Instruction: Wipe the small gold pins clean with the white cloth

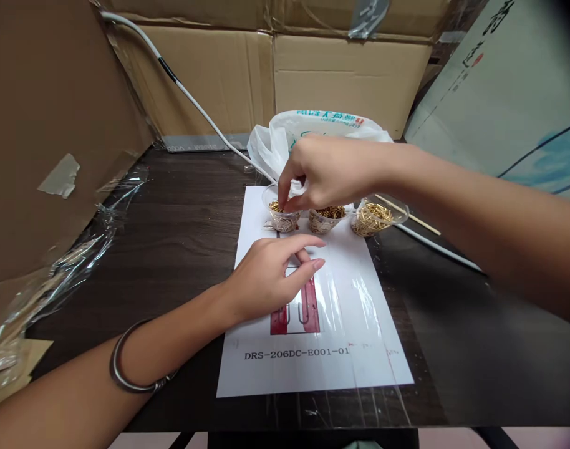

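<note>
My right hand (315,171) reaches across to the leftmost clear plastic cup (285,222), which holds small gold-coloured metal pins. Its thumb and forefinger are pinched together at the pins; what is between the tips is hidden. Below, my left hand (275,274) hovers or rests over a printed white sheet (289,374), thumb and fingers apart with nothing visible between them. It covers part of a red-and-white diagram (312,305) with U-shaped outlines. A middle cup (325,221) and a tilted right cup (371,221) contain similar gold pins.
Behind the cups lies a white plastic bag (269,146). A white cable (205,115) runs down past it, and a thin wooden stick (416,218) lies at the right. Cardboard walls (210,75) enclose the dark table (173,224); clear film (88,249) lines the left side.
</note>
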`<state>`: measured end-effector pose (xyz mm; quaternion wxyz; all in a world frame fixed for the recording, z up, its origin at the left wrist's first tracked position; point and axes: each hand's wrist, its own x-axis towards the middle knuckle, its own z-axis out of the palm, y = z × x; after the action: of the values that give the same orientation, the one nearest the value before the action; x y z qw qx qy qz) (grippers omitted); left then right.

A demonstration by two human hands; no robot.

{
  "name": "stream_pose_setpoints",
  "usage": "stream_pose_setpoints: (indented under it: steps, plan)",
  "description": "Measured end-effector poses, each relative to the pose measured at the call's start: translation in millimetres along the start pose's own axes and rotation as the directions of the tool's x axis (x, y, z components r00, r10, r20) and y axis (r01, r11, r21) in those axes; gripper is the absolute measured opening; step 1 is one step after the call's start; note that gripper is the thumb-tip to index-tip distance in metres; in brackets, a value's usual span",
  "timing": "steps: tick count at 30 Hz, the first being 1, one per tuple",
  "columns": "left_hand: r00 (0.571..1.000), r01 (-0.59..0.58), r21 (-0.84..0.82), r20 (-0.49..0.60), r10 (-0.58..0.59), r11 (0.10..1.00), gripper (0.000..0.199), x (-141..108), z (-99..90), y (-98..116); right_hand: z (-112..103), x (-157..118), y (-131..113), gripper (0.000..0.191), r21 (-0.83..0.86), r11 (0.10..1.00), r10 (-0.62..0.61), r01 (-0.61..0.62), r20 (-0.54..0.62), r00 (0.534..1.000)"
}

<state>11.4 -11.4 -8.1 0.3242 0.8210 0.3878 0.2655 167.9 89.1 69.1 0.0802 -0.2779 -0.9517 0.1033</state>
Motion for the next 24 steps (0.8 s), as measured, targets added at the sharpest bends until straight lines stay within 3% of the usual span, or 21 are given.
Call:
stream_pose_setpoints:
  steps: [5, 11, 16, 20, 24]
  plan:
    - [1.0, 0.001, 0.012, 0.009, -0.001, 1.0, 0.026, 0.4, 0.4, -0.4, 13.9, 16.1, 12.5, 0.009, -0.028, 1.0, 0.01, -0.008, 0.057, 0.998]
    - [1.0, -0.024, 0.03, 0.016, 0.023, 0.999, 0.025, 1.4, 0.2, -0.5, 15.7, 17.4, 10.5, 0.004, -0.085, 0.996, 0.003, -0.005, -0.015, 1.0]
    - [1.0, -0.015, 0.052, -0.008, 0.015, 0.999, 0.024, 1.2, 1.3, -1.5, 12.7, 9.1, 9.9, 0.003, -0.067, 0.998, -0.004, -0.002, -0.092, 0.996]
    - [1.0, 0.006, 0.06, -0.02, -0.005, 0.998, 0.023, 1.3, 1.6, -1.5, 4.6, -3.3, 3.0, 0.005, -0.102, 0.992, 0.061, -0.076, -0.143, 0.988]
    - [0.996, 0.054, 0.064, -0.076, -0.049, 0.997, 0.02, 1.6, 0.7, 0.3, -3.8, -25.5, -16.3, 0.011, -0.008, 0.989, 0.141, -0.148, -0.268, 0.953]
